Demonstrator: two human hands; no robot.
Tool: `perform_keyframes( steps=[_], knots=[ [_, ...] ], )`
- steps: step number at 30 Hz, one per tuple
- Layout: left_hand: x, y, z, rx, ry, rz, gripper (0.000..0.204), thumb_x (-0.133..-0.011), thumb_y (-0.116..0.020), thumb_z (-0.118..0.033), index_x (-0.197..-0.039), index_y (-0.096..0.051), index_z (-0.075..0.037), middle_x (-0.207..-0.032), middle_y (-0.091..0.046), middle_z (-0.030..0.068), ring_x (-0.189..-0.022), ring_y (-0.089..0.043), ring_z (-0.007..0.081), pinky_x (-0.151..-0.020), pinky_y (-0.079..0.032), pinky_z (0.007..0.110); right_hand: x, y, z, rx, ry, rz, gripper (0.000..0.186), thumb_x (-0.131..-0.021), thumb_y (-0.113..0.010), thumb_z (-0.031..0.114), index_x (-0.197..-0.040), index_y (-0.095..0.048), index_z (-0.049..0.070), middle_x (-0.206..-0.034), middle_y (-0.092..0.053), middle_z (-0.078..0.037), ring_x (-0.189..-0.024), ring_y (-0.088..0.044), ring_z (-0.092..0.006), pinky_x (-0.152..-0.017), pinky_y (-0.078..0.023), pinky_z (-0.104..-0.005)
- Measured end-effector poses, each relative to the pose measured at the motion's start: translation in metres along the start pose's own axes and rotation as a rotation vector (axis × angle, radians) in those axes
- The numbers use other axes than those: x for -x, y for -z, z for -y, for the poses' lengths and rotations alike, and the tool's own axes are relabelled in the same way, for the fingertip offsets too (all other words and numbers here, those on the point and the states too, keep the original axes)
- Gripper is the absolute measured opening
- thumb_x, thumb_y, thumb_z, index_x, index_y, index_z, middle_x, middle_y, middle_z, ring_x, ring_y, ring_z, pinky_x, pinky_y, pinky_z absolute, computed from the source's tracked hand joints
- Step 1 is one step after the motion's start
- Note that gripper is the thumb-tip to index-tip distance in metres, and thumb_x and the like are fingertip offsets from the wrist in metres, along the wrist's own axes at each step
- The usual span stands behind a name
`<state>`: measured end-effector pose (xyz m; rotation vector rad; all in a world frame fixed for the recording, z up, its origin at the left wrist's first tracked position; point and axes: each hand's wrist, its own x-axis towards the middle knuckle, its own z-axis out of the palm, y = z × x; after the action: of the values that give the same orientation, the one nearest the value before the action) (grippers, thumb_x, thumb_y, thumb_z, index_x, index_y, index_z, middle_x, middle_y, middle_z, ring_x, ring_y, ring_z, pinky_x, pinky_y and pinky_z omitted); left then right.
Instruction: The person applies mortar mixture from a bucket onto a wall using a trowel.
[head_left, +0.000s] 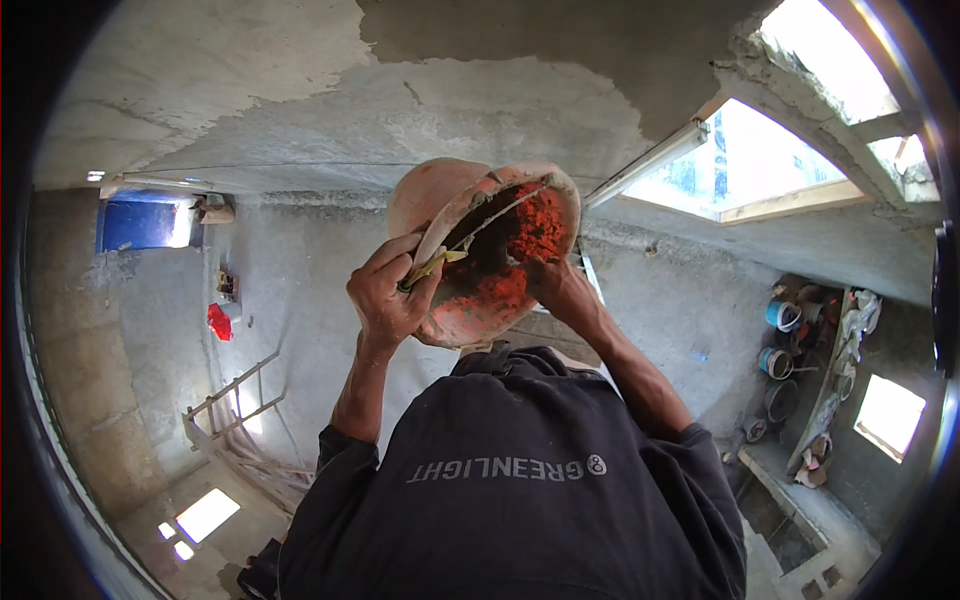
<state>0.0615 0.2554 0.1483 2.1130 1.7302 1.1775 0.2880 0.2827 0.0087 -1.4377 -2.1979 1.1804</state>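
In front of my chest I have a mortar-crusted bucket [500, 290], tilted so that its mouth faces me. Its outside is pale and pinkish; orange-red patches show inside among dark grey. A thin handle runs across the mouth, with a yellowish strip [432, 266] wound near its left end. My left hand [388, 290] is closed on the left rim beside that strip. At the right side of the mouth is my right hand [555, 283], bent over the rim, its fingertips partly hidden inside the bucket.
A plastered wall [480, 110] with a darker patch rises ahead. Window openings [745, 160] are at upper right. Several buckets [776, 362] and pots stand at the right near a ledge. A wooden frame [240, 410] leans at lower left; a red object [220, 322] lies beyond it.
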Motion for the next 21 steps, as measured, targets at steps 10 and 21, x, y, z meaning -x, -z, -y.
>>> perform_keyframes(
  steps=[10,21],
  knots=[
    [-0.011,0.019,-0.015,0.074,-0.055,0.078,0.018,-0.07,-0.073,-0.006,-0.078,-0.064,0.006,-0.088,-0.068,0.016,-0.069,-0.064,0.0191,-0.059,-0.047,0.027,0.001,0.022,0.007,-0.133,0.229,0.095,0.033,-0.075,-0.06,0.007,-0.108,-0.063,0.006,-0.084,-0.064,-0.019,-0.079,-0.062,-0.0355,-0.071,-0.051,-0.0433],
    [-0.017,0.031,-0.011,0.18,0.03,0.055,0.017,-0.072,-0.071,-0.008,-0.08,-0.067,0.007,-0.094,-0.067,0.0182,-0.075,-0.065,0.019,-0.063,-0.049,0.027,0.0,0.022,0.015,-0.232,0.201,0.113,0.025,-0.079,-0.063,0.014,-0.102,-0.067,0.008,-0.083,-0.065,-0.019,-0.076,-0.063,-0.0365,-0.07,-0.05,-0.0428]
  ],
)
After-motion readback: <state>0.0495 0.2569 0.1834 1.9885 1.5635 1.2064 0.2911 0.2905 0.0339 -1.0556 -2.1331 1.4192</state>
